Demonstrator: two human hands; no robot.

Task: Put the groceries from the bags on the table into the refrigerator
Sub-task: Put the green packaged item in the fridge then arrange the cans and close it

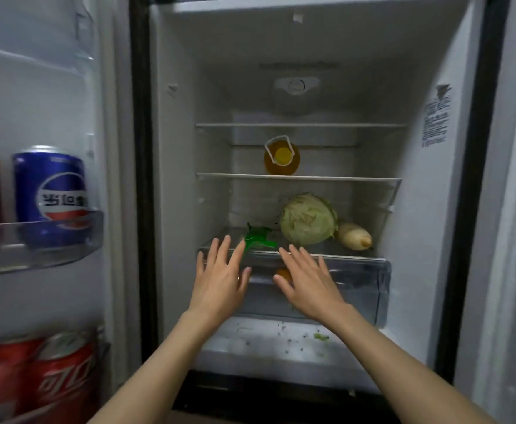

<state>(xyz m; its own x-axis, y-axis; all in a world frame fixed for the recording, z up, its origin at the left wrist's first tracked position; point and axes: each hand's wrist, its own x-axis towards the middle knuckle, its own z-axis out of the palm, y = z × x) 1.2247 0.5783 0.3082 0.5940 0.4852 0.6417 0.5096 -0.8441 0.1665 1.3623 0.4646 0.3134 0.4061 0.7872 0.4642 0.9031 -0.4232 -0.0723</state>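
Hands: left hand (220, 275) and right hand (307, 278) splayed, empty, before crisper drawer (357, 286) | groceries: cabbage (308, 218) and radish (354, 237) at 1 o'clock of right hand, green item (258, 237) at 12 | risk: careless reach could knock green item off the shelf lip.

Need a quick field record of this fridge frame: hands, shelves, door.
left hand: open, fingers spread, empty, in front of the drawer
right hand: open, empty, in front of the drawer
crisper drawer: clear, something orange inside
bottom shelf: cabbage, white radish, green item
middle shelf: yellow oil bottle
top shelf: nothing visible
door rack: blue can; red cans in the rack below
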